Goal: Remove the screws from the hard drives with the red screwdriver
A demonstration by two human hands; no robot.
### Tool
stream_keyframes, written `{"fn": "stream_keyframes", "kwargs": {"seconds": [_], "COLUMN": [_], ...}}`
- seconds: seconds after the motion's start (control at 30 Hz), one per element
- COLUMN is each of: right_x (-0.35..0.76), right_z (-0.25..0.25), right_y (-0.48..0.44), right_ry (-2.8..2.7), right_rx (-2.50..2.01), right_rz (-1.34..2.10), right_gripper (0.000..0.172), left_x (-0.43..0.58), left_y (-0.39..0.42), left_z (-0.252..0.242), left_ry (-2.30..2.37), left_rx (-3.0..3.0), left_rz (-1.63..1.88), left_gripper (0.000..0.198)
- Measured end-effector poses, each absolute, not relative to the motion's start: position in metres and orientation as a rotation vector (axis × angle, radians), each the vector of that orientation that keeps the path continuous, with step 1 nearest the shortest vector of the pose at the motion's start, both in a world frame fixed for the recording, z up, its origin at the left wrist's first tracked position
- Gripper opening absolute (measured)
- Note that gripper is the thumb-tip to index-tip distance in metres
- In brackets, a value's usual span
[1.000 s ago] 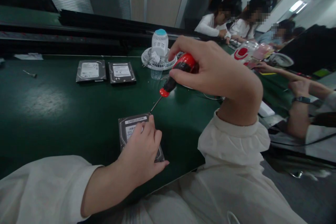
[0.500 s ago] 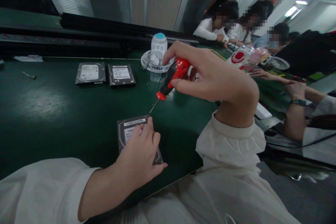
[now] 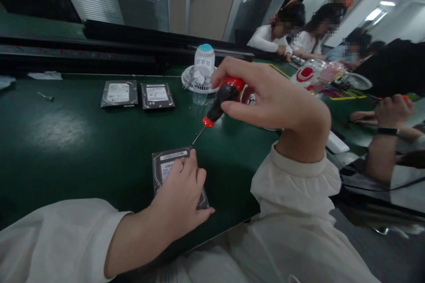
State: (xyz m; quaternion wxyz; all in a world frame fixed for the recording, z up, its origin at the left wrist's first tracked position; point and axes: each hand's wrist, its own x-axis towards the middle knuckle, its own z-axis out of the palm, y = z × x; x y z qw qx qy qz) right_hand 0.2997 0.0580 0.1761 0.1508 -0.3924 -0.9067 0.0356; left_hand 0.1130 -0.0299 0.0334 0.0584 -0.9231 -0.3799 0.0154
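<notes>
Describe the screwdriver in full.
The screwdriver has a red and black handle that looks like plastic, a red collar and a thin metal shaft. It slants down to the left, its tip at the far right corner of the hard drive on the green table. The right hand grips its handle.

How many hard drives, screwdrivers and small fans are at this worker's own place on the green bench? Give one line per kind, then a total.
Hard drives: 3, the near drive under the left hand, the left drive and right drive farther back
Screwdrivers: 1, the screwdriver in the right hand
Small fans: 1, the white fan
Total: 5
</notes>
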Motion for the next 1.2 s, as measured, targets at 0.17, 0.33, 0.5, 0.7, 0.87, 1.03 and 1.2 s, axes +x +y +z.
{"fn": "stream_keyframes", "kwargs": {"seconds": [0.17,0.33,0.5,0.7,0.87,1.03,1.2], "right_x": [0.2999,0.3,0.2997,0.2978,0.2986,0.3013,0.2974], "right_z": [0.1746,0.1767,0.1759,0.1761,0.1753,0.1749,0.1771], "right_y": [0.0591,0.0546,0.0555,0.0543,0.0555,0.0568,0.0542], "right_ry": [-2.527,-2.564,-2.588,-2.557,-2.533,-2.543,-2.603], "right_rx": [-1.246,-1.198,-1.162,-1.217,-1.231,-1.223,-1.111], "right_rz": [-0.027,0.1,0.012,0.085,0.023,0.094,0.125], "right_gripper": [0.031,0.044,0.043,0.046,0.038,0.04,0.038], "left_x": [0.113,0.1124,0.1125,0.1138,0.1129,0.1134,0.1134], "left_y": [-0.0291,-0.0297,-0.0309,-0.0301,-0.0309,-0.0305,-0.0305], "left_z": [0.0328,0.033,0.0327,0.0327,0.0327,0.0326,0.0323], "left_ry": [-1.141,-1.141,-1.141,-1.15,-1.147,-1.151,-1.154], "left_rx": [-2.782,-2.771,-2.782,-2.784,-2.767,-2.772,-2.782], "left_rz": [0.071,0.067,0.069,0.095,0.06,0.086,0.046], "left_gripper": [0.077,0.078,0.079,0.079,0.078,0.076,0.077]}}
